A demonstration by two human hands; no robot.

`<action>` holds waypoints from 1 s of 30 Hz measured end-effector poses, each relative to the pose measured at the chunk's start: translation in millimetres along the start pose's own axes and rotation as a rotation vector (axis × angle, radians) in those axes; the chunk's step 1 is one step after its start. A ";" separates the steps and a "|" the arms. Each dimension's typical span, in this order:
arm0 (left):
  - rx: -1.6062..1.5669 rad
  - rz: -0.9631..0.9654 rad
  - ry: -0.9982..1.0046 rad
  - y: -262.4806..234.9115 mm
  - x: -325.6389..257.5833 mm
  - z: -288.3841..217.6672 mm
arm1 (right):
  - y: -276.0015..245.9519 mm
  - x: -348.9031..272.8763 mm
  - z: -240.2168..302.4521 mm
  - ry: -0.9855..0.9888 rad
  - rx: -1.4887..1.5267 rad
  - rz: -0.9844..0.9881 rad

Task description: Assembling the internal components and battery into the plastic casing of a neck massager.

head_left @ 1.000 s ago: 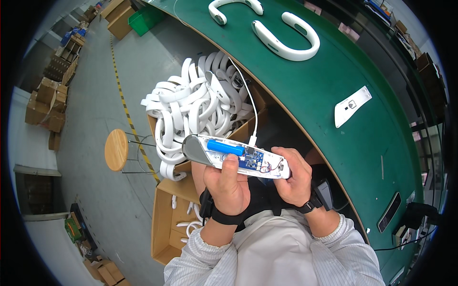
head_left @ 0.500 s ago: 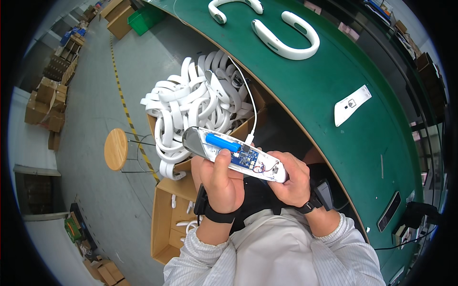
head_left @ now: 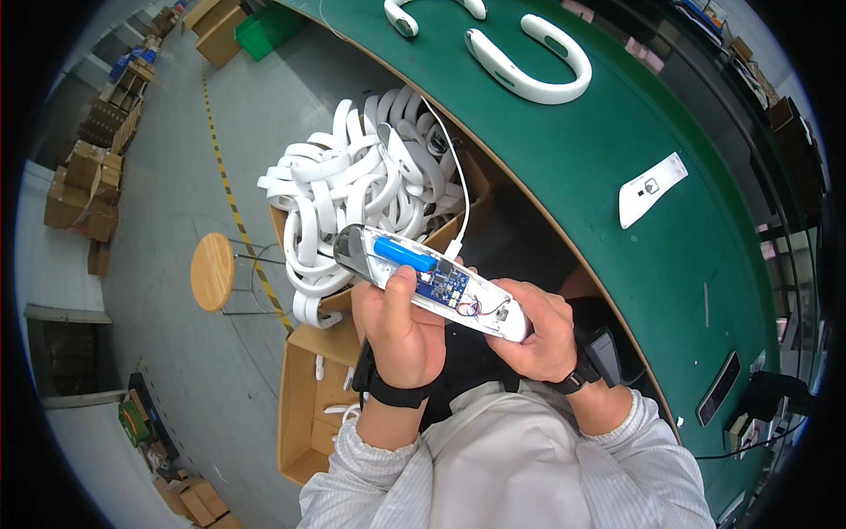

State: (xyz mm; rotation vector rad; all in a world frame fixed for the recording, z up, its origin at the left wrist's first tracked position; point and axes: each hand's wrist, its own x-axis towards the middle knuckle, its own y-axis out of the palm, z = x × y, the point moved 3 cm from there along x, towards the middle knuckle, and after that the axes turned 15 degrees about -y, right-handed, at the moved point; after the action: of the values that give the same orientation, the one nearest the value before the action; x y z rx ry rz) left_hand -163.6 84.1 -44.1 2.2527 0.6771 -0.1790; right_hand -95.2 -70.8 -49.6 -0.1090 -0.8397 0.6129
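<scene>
Between my hands, above my lap, is an opened white neck-worn device (head_left: 481, 314), its inside facing up. In it lie a blue cylindrical battery (head_left: 404, 254), a blue circuit board (head_left: 443, 284) and thin coloured wires toward the right end. My left hand (head_left: 404, 326) is closed round the near side, thumb pressing beside the battery and board. At the right end, my right hand (head_left: 539, 328) grips the white shell. A white cable (head_left: 466, 198) has its plug at the far edge of the device, and runs up to the table edge.
A heaped carton (head_left: 476, 181) of white curved bands (head_left: 352, 194) stands ahead to the left. Below it is a second open carton (head_left: 304, 388). The green table (head_left: 608, 150) on the right bears two white neck devices (head_left: 564, 84), a white cover piece (head_left: 650, 189) and a phone (head_left: 718, 388). A wooden stool (head_left: 213, 271) stands left.
The device in my hands has shifted slightly left and tilts a little more, its right end lower. Both hands keep their hold, and the cable plug has moved left with it.
</scene>
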 end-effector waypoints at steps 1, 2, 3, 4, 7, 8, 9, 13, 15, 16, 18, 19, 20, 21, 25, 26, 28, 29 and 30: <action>-0.001 -0.001 -0.001 -0.4 0.1 0.1 | 0.1 0.5 0.2 0.002 0.000 0.001; -0.007 -0.005 -0.002 -0.9 0.7 0.4 | 0.0 1.1 0.3 -0.009 -0.005 -0.002; -0.013 -0.008 -0.004 -1.5 1.0 0.7 | -0.2 1.5 0.5 -0.021 -0.010 -0.005; -0.014 -0.009 -0.005 -2.7 1.3 1.0 | -0.4 1.6 0.6 -0.020 -0.010 -0.004; -0.021 0.002 -0.028 -4.8 2.3 2.1 | 0.1 1.2 0.8 -0.019 -0.011 0.008; -0.032 -0.002 -0.028 -4.9 2.1 1.8 | 0.6 0.9 0.7 -0.010 -0.008 0.011; -0.043 -0.006 -0.028 -4.9 2.0 1.4 | 1.0 0.7 0.7 -0.002 -0.004 0.013; -0.054 -0.011 -0.034 -4.2 0.6 -0.5 | 0.9 -1.0 0.7 0.062 -0.009 0.048; -0.032 -0.010 -0.032 -3.9 -1.0 -0.6 | 0.7 1.7 3.1 -0.011 -0.011 0.018; -0.030 -0.011 -0.030 -3.3 -2.1 -1.2 | 0.3 1.2 3.4 -0.012 -0.009 0.017; -0.005 0.009 -0.017 -2.1 -1.3 -1.6 | 0.0 0.0 1.3 -0.011 -0.019 0.025; -0.006 0.009 -0.020 -2.1 -0.6 -1.3 | 0.4 -0.3 0.3 -0.008 -0.020 0.027; -0.003 0.011 -0.014 -1.5 -1.6 -1.7 | 0.5 -0.5 0.6 -0.018 -0.020 0.016; 0.000 0.013 -0.009 -0.6 -2.4 -2.0 | 0.6 -0.7 0.9 -0.027 -0.020 0.006; -0.080 -0.035 0.034 7.0 -3.8 -3.9 | -0.4 -2.3 1.7 -0.022 -0.019 0.012; -0.083 -0.039 0.033 7.1 -4.1 -4.1 | 0.2 -3.0 1.2 -0.011 -0.015 0.015; -0.085 -0.046 0.032 6.5 -4.3 -4.0 | 1.0 -3.3 0.3 0.001 -0.009 0.019; -0.086 -0.046 0.026 6.2 -3.8 -3.8 | 1.1 -2.8 0.1 -0.006 -0.016 0.018; -0.087 -0.047 0.019 5.8 -3.3 -3.6 | 1.2 -2.4 0.0 -0.013 -0.023 0.017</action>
State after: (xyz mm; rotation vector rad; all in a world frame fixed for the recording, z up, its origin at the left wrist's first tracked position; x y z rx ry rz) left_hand -163.8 81.9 -36.8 2.1588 0.7347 -0.1477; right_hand -96.9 -71.1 -51.6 -0.1327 -0.8596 0.6204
